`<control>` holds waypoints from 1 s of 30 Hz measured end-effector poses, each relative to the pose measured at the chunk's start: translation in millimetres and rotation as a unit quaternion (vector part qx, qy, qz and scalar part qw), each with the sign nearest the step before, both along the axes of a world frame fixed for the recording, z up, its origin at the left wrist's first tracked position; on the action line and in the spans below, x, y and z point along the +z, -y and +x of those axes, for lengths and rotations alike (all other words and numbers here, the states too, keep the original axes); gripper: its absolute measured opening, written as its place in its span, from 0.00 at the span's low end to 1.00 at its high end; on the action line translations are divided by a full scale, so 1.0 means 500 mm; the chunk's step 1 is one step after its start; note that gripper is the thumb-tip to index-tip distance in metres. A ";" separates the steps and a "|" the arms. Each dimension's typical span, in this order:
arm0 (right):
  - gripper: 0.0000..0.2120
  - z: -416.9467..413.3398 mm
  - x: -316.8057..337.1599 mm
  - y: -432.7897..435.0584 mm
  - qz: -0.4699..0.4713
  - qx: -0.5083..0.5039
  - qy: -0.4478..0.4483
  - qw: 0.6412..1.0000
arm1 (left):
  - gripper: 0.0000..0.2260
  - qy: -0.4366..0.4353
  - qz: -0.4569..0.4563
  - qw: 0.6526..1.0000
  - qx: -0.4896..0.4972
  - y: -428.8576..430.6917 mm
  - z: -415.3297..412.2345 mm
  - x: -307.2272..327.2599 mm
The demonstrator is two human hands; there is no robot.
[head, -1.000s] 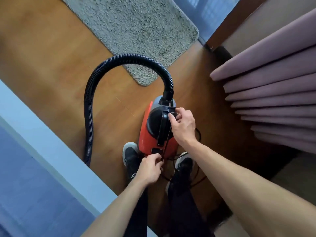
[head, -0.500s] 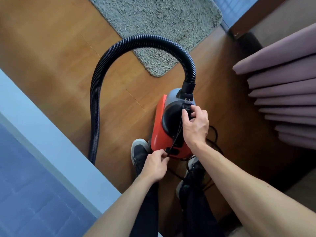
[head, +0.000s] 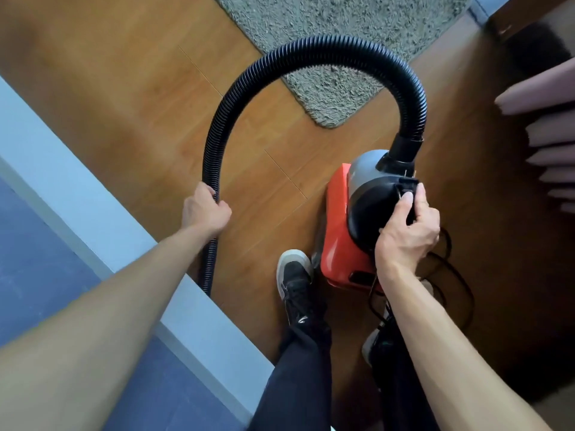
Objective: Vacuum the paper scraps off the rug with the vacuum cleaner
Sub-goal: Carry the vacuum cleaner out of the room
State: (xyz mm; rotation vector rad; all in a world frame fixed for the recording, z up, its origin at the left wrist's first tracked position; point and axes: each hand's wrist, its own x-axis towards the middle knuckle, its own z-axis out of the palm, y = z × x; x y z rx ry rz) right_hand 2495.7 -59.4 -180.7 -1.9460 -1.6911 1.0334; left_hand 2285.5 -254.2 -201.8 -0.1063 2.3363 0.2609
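Observation:
A red and black vacuum cleaner (head: 340, 231) stands on the wooden floor beside my feet. My right hand (head: 407, 227) grips the black carry handle on its top. Its ribbed black hose (head: 311, 54) arches up from the front of the body and comes down on the left. My left hand (head: 203, 209) grips that hose low on its left run. A grey shaggy rug (head: 336, 23) lies beyond the hose at the top. No paper scraps show on the visible part of the rug. The hose's lower end is hidden behind the bed edge.
A pale blue bed frame (head: 102, 213) with a dark blue mattress (head: 37, 275) runs along the left. Pink curtain folds (head: 547, 126) hang at the right. The black power cord (head: 451, 275) loops on the floor behind the vacuum cleaner. Bare wooden floor (head: 124, 73) lies at the left.
My left hand has let go of the cord at the vacuum cleaner's rear and moved left to grip the hose. The view has shifted, bringing the vacuum cleaner rightward.

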 end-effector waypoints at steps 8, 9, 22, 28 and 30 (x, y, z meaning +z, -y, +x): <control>0.26 0.014 0.000 0.016 0.009 0.088 0.029 0.996 | 0.31 -0.017 -0.005 0.999 0.031 -0.024 -0.114 -0.042; 0.25 0.015 -0.002 0.015 0.011 0.093 0.025 0.995 | 0.32 -0.012 0.003 1.000 0.025 -0.028 -0.119 -0.052; 0.13 0.038 -0.013 0.010 -0.004 0.091 -0.009 0.996 | 0.17 -0.005 0.035 0.999 -0.035 -0.017 -0.091 -0.111; 0.12 0.028 -0.012 -0.002 -0.018 0.098 -0.028 0.995 | 0.14 0.032 0.137 0.990 -0.004 -0.019 -0.049 -0.067; 0.12 0.018 -0.006 -0.009 -0.017 0.106 -0.036 0.994 | 0.15 0.035 0.159 0.987 0.006 -0.025 -0.040 -0.047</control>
